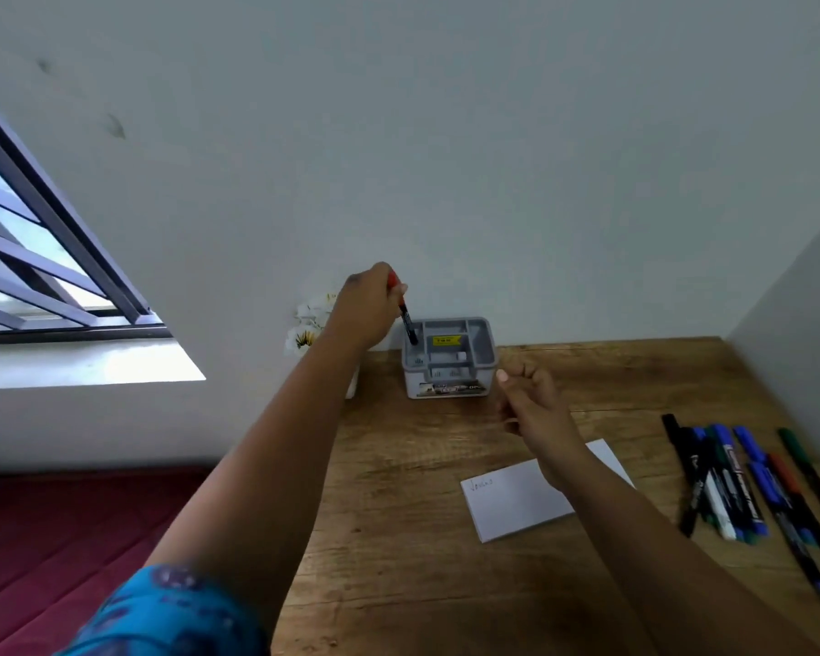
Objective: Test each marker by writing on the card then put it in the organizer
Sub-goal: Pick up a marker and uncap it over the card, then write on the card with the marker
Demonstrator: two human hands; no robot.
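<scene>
Wooden desk [398,466], left hand [368,307] gripping marker [407,319] tip-down in organizer [448,357], right hand [533,402] loosely curled

Her left arm stretches far forward, blue patterned sleeve [162,613] at the elbow, the left hand [368,307] raised with fingers pinched round a marker [405,314], which points down. The right hand [531,402] hangs lower, fingers loosely curled, holding nothing.

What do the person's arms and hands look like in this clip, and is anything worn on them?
Both forearms are bare. The left arm has a bright blue sleeve with a darker printed pattern at the upper arm. No glove shows on the left hand or right hand.
</scene>
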